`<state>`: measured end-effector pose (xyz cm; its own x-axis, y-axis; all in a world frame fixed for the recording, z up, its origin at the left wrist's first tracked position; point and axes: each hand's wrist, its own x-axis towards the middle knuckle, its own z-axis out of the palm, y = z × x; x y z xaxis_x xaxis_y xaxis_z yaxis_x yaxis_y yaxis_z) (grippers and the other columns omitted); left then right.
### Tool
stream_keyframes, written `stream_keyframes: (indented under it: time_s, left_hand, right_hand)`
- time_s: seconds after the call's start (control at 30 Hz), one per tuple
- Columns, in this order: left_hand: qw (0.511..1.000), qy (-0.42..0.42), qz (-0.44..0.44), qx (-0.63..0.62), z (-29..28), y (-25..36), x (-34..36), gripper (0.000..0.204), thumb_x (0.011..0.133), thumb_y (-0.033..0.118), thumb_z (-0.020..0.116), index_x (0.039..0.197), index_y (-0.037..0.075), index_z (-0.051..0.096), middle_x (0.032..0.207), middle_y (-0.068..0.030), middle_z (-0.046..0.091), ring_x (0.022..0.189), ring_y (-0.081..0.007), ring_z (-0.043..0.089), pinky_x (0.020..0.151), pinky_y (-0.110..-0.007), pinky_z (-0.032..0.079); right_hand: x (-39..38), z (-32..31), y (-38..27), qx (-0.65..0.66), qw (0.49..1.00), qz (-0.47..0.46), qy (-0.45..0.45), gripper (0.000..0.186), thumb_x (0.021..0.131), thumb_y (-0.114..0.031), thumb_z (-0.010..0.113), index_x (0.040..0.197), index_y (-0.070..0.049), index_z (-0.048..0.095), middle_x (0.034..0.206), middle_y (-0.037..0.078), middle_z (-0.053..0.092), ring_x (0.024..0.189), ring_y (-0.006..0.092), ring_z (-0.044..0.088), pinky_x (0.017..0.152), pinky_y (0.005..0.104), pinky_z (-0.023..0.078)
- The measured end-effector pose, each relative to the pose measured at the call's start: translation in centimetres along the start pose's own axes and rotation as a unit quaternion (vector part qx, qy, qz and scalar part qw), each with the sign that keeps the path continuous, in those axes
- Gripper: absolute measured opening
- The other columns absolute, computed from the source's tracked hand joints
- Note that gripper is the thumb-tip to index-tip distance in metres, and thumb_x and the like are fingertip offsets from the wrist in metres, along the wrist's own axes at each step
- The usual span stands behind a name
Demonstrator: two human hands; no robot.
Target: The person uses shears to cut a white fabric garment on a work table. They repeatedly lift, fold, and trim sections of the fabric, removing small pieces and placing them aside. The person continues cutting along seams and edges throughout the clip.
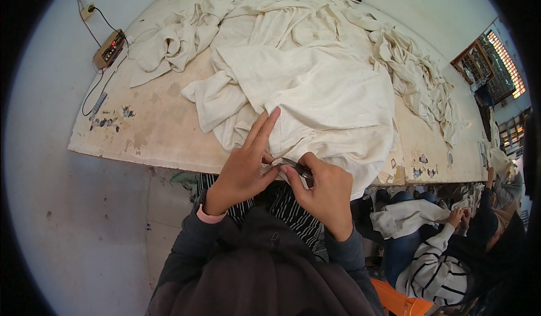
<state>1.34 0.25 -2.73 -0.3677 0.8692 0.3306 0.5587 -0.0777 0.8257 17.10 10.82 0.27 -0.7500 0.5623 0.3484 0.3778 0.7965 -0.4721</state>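
Observation:
A cream cloth garment [332, 90] with stitched seams lies spread over the near part of the table, its near edge hanging toward my lap. At this edge my left hand [242, 166] pinches a small fold between the thumb and a curled finger, while two other fingers stretch forward over the fabric. My right hand [327, 192] is closed round a small dark metal tool that looks like thread snips [302, 170]. The tip of the snips meets the pinched fold beside my left thumb. Fingers partly hide both the blades and the fold.
More cream cloth pieces [177, 42] lie crumpled at the far left, and another heap [417, 73] on the right of the worn table [163, 127]. A brown box with wires [110, 48] sits at the left edge. A co-worker [437, 265] handles cloth close on my right.

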Motion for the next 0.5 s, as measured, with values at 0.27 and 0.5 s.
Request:
stream_keyframes:
  time_s: [0.27,0.5]
  left_hand:
    - [0.999,-0.032,-0.005,-0.008,-0.42,0.56,0.19,0.108,0.078,-0.002,0.076,0.164,0.008,0.012,0.164,-0.0314,0.020,0.085,-0.0341,0.074,0.074,-0.038,0.058]
    - [0.999,-0.024,-0.001,-0.031,-0.71,0.34,0.11,0.108,0.080,0.001,0.077,0.165,0.008,0.011,0.165,-0.0308,0.020,0.085,-0.0327,0.074,0.075,-0.037,0.058]
  right_hand:
    - [0.17,0.29,-0.02,-0.088,0.994,-0.065,-0.008,0.031,0.088,-0.038,0.078,0.082,-0.009,0.068,0.057,0.006,0.062,0.050,0.0273,0.062,0.047,0.0376,0.043]
    - [0.24,-0.07,-0.41,0.076,0.997,0.018,-0.019,0.025,0.090,-0.027,0.078,0.089,-0.005,0.068,0.061,0.006,0.063,0.052,0.0157,0.061,0.049,0.0306,0.042]
